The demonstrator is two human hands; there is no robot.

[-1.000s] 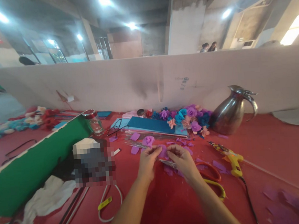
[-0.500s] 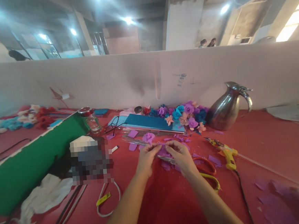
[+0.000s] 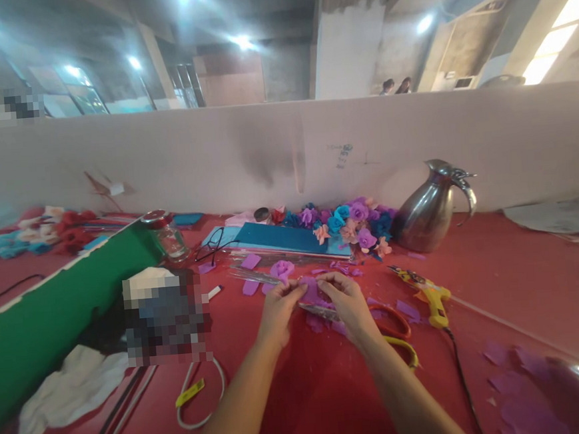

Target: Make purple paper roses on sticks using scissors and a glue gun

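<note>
Between my two hands is a small purple crepe paper petal [image 3: 309, 289], pinched at both sides. My left hand [image 3: 281, 311] grips its left edge with thumb and fingers, and my right hand [image 3: 345, 301] grips its right edge. Scissors [image 3: 391, 323] with red and yellow handles lie under my right hand, their blades [image 3: 322, 311] showing below the petal. Just beyond my left hand rests a purple paper flower [image 3: 282, 270], with loose purple petals [image 3: 250, 261] beside it. More purple scraps are scattered around the scissors.
A yellow glue gun [image 3: 434, 299] lies to the right, its cord running toward me. Behind stand a steel jug [image 3: 426, 209], a pile of paper flowers [image 3: 355, 222], a blue folder [image 3: 281, 236] and a glass jar [image 3: 170, 240]. A green board [image 3: 75, 294] and white cable [image 3: 205, 421] occupy the left.
The petal is spread wider and flatter between my fingers, showing more of its surface. The whole view has shifted slightly, so the table things appear further left.
</note>
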